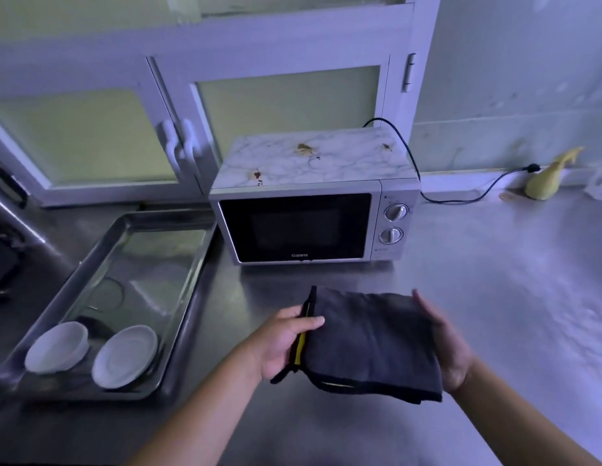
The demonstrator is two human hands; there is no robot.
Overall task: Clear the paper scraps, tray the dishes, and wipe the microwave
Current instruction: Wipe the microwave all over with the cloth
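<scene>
Head cam, looking down at a big stainless counter (494,297) with white cabinet doors (286,105) with frosted panels running along the back. Sitting on the counter against those doors is the microwave (292,227): silver, door closed, marble-pattern top. To its left, right up beside it, there's a metal tray (191,297) lying flat.

Front and centre is a dark grey cloth (370,341), folded, with a yellow strip along one edge, in front of the microwave and well apart from it. Both hands have it. The left hand (282,344) grips the left edge with the thumb over the top and the fingers underneath. The right hand (451,351) cups the right edge, palm turned in, most of the fingers hidden behind the fabric. Can't honestly tell if the cloth is lifted clear of the counter or resting on it.

Dishes are in the near end of the tray: a white bowl (57,346) on the left and a white plate (124,356) just beside it, both looking flipped upside down.

Brown stains (304,149) are splattered across the microwave's top. A black cord (461,196) runs from behind it to the wall on the right.
</scene>
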